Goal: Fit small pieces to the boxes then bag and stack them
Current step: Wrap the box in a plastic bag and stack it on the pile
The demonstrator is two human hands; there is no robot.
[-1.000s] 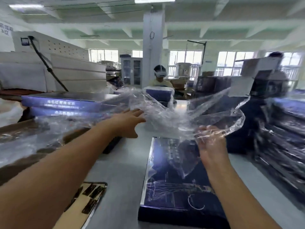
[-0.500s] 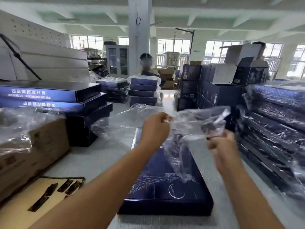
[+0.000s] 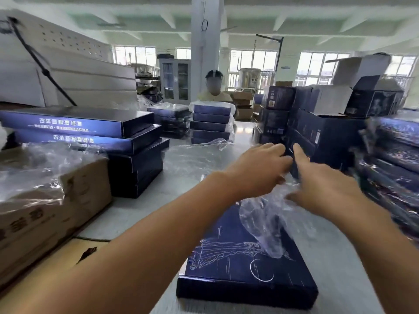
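At frame centre, shows left hand (image 3: 260,168) with fingers outstretched, right hand (image 3: 328,189) beside it, index straight; cannot tell whether right grips clear bag (image 3: 265,225), draped over blue box (image 3: 238,273) lower centre.

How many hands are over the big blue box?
2: the left hand over the far end of the blue box; the right hand beside it, above the crumpled clear bag.

Left hand (image 3: 258,168) and right hand (image 3: 326,191) farther forward, fingers straighter; bag (image 3: 265,223) down on box (image 3: 238,275).
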